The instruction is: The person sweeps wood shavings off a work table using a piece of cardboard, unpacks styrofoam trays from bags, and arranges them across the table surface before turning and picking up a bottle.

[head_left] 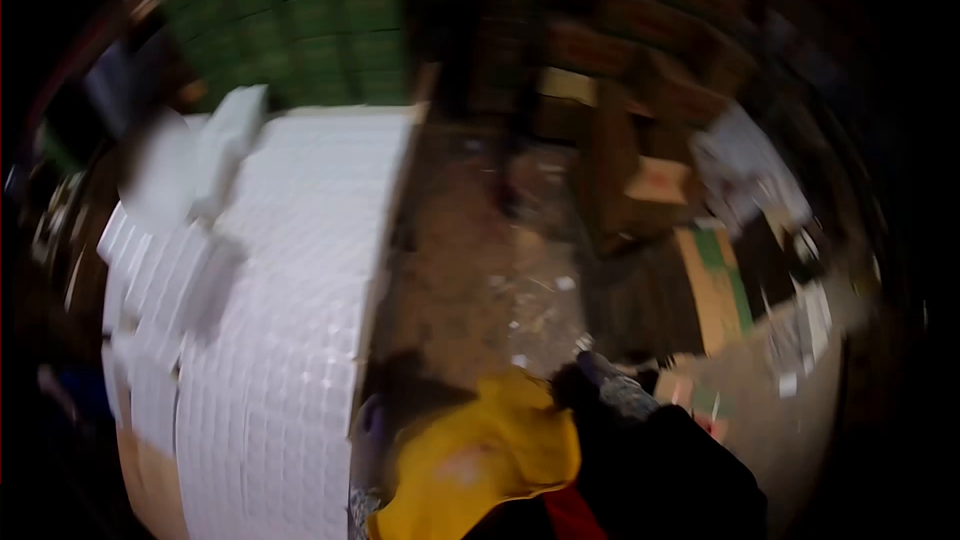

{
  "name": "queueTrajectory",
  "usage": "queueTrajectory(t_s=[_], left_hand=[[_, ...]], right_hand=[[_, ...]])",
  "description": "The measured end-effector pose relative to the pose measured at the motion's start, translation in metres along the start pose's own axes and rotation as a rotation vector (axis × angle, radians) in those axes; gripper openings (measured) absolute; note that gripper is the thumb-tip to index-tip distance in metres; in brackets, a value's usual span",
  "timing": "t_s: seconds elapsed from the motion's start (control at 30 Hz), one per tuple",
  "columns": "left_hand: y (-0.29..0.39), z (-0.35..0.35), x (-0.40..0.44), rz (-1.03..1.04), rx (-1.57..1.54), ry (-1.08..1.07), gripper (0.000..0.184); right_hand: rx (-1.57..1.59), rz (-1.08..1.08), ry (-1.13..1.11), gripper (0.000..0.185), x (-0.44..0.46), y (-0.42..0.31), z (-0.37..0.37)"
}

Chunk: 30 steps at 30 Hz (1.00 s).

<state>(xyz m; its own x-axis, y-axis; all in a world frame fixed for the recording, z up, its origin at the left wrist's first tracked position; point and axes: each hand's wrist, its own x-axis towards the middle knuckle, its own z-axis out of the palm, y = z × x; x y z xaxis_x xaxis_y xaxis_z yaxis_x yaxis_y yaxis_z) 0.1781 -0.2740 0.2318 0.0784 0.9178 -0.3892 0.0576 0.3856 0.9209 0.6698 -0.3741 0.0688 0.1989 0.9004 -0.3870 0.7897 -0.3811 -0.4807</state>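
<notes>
My left hand [372, 422] is a blurred greyish-purple shape low beside the table's right edge, with a patterned cuff below it. Its fingers cannot be made out. My right hand [588, 370] is dark and smeared by motion at the end of a black sleeve with a patterned cuff, close to the yellow garment [480, 450] on my body. Whether it holds anything is not visible. Nearest to my left hand are tight rows of small white boxes [290, 310] covering the long table. More white boxes [170, 270] are piled along its left side.
Green boxes [300, 30] are stacked high beyond the table's far end. Brown cartons [625, 180], some open, stand to the right. A cardboard surface [770, 420] lies at lower right. White scraps litter the brown floor [450, 280] between.
</notes>
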Motion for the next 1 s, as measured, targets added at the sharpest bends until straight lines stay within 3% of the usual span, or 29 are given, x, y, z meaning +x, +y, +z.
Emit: queueTrajectory(t_s=[0.13, 0.17, 0.2, 0.23, 0.27, 0.33, 0.4, 0.5, 0.53, 0.57, 0.6, 0.67, 0.7, 0.77, 0.87, 0.93, 1.0], left_hand=[[-0.008, 0.031, 0.030, 0.113, 0.049, -0.351, 0.033], [-0.001, 0.043, 0.037, 0.112, 0.090, -0.447, 0.033], [0.005, 0.062, 0.032, 0.108, 0.177, -0.489, 0.033], [0.009, 0.075, 0.039, 0.109, 0.262, -0.544, 0.034], [0.010, 0.084, 0.049, 0.112, 0.304, -0.632, 0.034], [0.008, 0.110, 0.060, 0.191, 0.510, -0.709, 0.039], [0.016, 0.141, 0.062, 0.156, 0.549, -0.822, 0.040], [0.015, 0.183, 0.079, 0.182, 0.660, -0.905, 0.039], [0.012, 0.195, 0.084, 0.236, 0.761, -0.929, 0.038], [0.011, 0.214, 0.078, 0.213, 0.701, -0.965, 0.038], [0.020, 0.233, 0.060, 0.223, 0.706, -0.986, 0.038], [0.031, 0.272, 0.008, 0.343, 0.787, -1.039, 0.039], [0.011, 0.284, 0.008, 0.293, 0.709, -1.072, 0.041], [-0.009, 0.306, -0.023, 0.308, 0.749, -1.168, 0.042], [-0.031, 0.329, -0.052, 0.316, 0.849, -1.276, 0.044], [-0.035, 0.342, -0.077, 0.312, 1.060, -1.342, 0.044], [-0.034, 0.350, -0.107, 0.281, 1.093, -1.383, 0.044]], right_hand=[[-0.049, 0.259, 0.251, 0.032, -0.128, 0.081, 0.042], [0.296, 0.382, 0.310, 0.033, -0.146, 0.133, 0.093], [0.639, 0.492, 0.421, 0.034, -0.172, 0.131, 0.089], [0.338, 0.598, 0.295, 0.036, -0.215, 0.126, 0.089], [0.491, 0.613, 0.365, 0.038, -0.239, 0.155, 0.143], [0.701, 0.833, 0.615, 0.032, -0.304, 0.108, 0.161], [0.670, 1.022, 0.488, 0.035, -0.359, 0.073, 0.180], [0.576, 1.122, 0.260, 0.041, -0.424, 0.019, 0.199], [0.602, 1.236, 0.224, 0.036, -0.434, 0.033, 0.247], [0.300, 0.949, -0.089, 0.034, -0.452, 0.044, 0.274], [0.500, 1.061, 0.216, 0.031, -0.467, 0.057, 0.335], [0.802, 1.316, 0.267, 0.030, -0.486, 0.058, 0.379], [0.951, 1.474, 0.334, 0.033, -0.492, 0.045, 0.370], [1.148, 1.669, 0.487, 0.063, -0.496, 0.039, 0.344], [1.072, 1.579, 0.532, 0.121, -0.502, 0.039, 0.243], [1.041, 1.325, 0.555, 0.123, -0.506, 0.056, 0.211], [1.219, 1.310, 0.650, 0.111, -0.512, 0.077, 0.227]])
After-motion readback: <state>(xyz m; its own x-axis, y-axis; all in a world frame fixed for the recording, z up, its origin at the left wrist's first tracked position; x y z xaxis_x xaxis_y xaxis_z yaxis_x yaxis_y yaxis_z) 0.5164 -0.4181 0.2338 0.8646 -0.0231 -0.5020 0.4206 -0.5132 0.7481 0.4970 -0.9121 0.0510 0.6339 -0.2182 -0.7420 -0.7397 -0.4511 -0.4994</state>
